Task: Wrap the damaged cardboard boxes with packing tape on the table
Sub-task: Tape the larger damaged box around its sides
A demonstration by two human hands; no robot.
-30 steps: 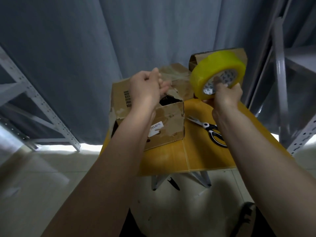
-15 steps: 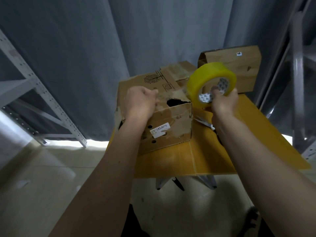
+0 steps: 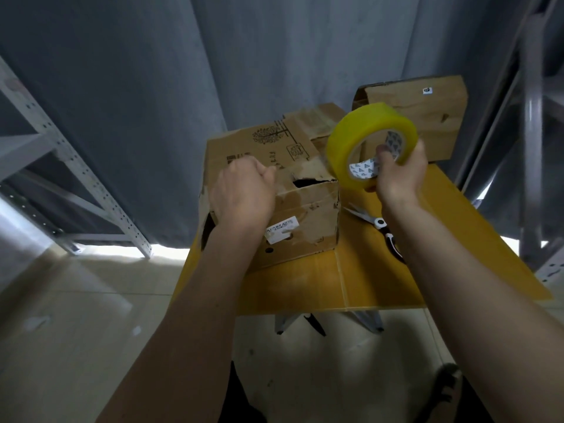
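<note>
While our left hand (image 3: 241, 193) rests curled on the near top edge of the battered brown cardboard box (image 3: 300, 221), we cannot tell whether it pinches anything. The box sits on the yellow bench (image 3: 351, 282), its top torn open in a dark hole, its front stained, dented and bearing a white label. Our right hand (image 3: 399, 175) grips a wide roll of yellow packing tape (image 3: 363, 138) just right of the box, thumb inside the core. Behind stands a second brown cardboard box (image 3: 427, 114); black-handled scissors (image 3: 378, 224) lie on the bench beneath our wrist.
</note>
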